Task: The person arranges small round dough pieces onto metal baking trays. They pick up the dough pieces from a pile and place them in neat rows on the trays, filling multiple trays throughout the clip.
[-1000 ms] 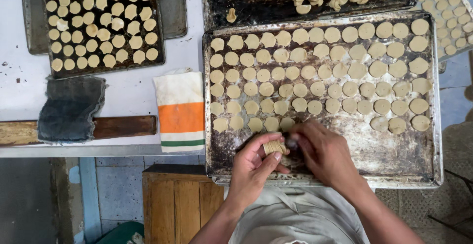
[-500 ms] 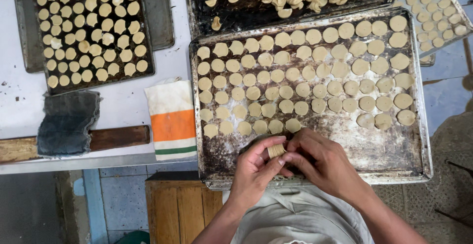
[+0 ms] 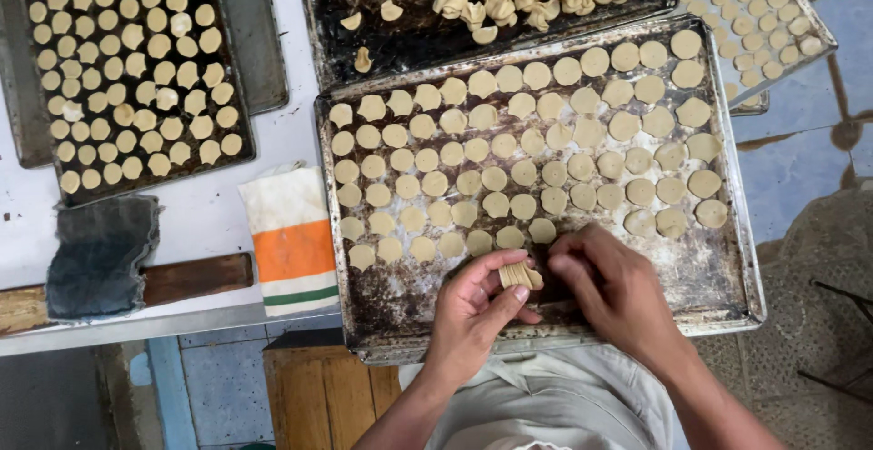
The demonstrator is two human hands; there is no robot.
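Head view: dough discs [image 3: 519,275] in left hand [image 3: 473,309]

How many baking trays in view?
4: the near tray under both hands, a dark tray behind it, one far left, one top right. More may lie offscreen.

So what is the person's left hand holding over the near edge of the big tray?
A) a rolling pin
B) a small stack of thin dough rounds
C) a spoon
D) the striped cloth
B: the left hand pinches a small stack of dough rounds between thumb and fingers, above the bare near part of the tray, with the right hand close beside it.
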